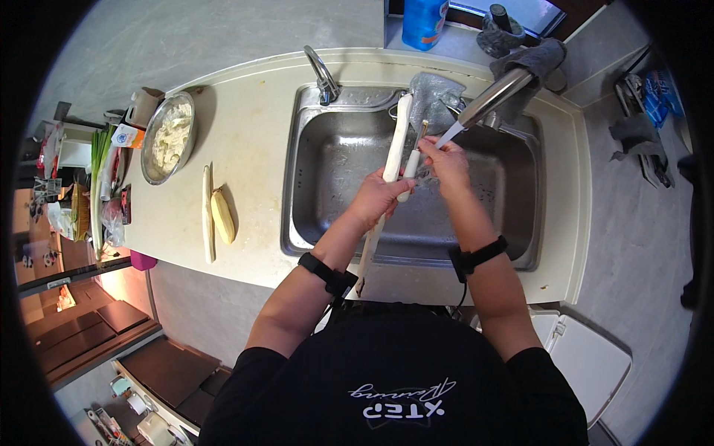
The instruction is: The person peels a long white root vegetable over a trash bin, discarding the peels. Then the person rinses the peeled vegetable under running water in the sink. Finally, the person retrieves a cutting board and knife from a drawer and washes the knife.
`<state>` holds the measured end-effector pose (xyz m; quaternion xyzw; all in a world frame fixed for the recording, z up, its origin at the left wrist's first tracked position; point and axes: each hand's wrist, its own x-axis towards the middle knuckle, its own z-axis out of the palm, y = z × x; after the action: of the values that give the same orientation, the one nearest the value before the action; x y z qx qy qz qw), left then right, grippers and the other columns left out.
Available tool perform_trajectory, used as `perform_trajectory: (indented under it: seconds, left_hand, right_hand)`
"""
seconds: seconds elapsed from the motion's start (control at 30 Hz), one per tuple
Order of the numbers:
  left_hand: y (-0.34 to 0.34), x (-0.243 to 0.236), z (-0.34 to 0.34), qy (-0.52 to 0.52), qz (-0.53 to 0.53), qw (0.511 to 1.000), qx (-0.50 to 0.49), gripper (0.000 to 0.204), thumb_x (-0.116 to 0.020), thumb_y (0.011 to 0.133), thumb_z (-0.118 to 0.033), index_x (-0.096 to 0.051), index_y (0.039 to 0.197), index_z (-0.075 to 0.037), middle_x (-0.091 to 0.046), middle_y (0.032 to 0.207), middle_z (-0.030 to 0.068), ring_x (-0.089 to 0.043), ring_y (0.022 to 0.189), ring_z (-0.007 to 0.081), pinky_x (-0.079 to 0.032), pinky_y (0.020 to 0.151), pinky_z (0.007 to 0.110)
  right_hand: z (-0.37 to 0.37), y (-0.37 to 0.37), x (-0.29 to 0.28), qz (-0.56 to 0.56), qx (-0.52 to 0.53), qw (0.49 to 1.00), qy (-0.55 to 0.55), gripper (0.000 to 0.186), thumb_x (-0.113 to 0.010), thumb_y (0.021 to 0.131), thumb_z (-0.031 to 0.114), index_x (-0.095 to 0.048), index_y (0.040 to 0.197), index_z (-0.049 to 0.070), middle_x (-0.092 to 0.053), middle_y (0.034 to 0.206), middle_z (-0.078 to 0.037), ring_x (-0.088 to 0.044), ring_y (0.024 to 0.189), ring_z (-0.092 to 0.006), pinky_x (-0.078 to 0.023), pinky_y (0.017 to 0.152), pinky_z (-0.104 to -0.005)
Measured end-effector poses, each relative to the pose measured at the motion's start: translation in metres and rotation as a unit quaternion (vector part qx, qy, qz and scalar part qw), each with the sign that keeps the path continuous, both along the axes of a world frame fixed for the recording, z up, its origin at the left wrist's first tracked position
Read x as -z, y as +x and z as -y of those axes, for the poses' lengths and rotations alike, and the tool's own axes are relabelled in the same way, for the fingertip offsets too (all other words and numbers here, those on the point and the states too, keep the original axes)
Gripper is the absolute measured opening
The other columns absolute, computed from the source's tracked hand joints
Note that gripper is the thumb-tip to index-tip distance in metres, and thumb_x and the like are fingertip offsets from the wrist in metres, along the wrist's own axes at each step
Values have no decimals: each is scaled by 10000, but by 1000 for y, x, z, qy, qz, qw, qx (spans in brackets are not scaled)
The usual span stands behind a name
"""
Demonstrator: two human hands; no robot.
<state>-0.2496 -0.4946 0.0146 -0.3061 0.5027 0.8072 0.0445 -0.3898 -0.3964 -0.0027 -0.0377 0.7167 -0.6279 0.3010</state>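
Clearly, a long white root [399,141] lies slantwise over the sink [327,163], its upper end toward one o'clock, its lower end toward seven and past the desk's near edge; the left hand [378,198] is closed round its middle, thumb also against the handle of a white-handled tool [411,165]; the right hand [446,165] is narrow, fingertips pinching that tool near its metal end; water runs onto this hand from a large faucet [497,95] at two o'clock.

From the hands, a crumpled grey bag [435,100] lies near twelve o'clock, a smaller tap [321,80] at eleven; at roughly nine o'clock on the desk [253,141] are a thin pale stick [207,215], a thicker yellowish piece [222,215] just beside it, and, farther off, a metal bowl [187,152] of pale pieces [175,137].
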Motion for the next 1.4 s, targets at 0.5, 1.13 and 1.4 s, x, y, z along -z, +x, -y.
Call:
perform_trajectory:
  seconds: [0.5, 1.13, 1.4]
  left_hand:
    - [-13, -4, 1, 98, 2, 995, 12, 424, -738, 811, -224, -521, 1130, -49, -642, 790, 62, -408, 383, 71, -328, 353, 237]
    - [-126, 11, -20, -20, -91, 985, -142, 301, -618, 918, -316, -511, 984, -43, -553, 727, 35, -498, 527, 108, -420, 414, 250]
    - [-149, 0, -37, -34, -135, 966, -216, 325, -684, 872, -304, -514, 923, -32, -555, 688, 43, -526, 501, 115, -447, 397, 262]
  right_hand:
    - [-9, -32, -4, 85, 50, 995, -25, 336, -758, 796, 371, -622, 787, 64, -481, 609, 55, -380, 486, -35, -267, 416, -221]
    - [-64, -5, 17, 86, -60, 993, -52, 309, -604, 923, 262, -517, 1146, 67, -632, 885, -64, -621, 708, -157, -474, 598, -284]
    - [-104, 38, 40, 100, -99, 989, 40, 327, -629, 903, 395, -532, 908, 82, -535, 710, -5, -501, 587, -93, -440, 551, -271]
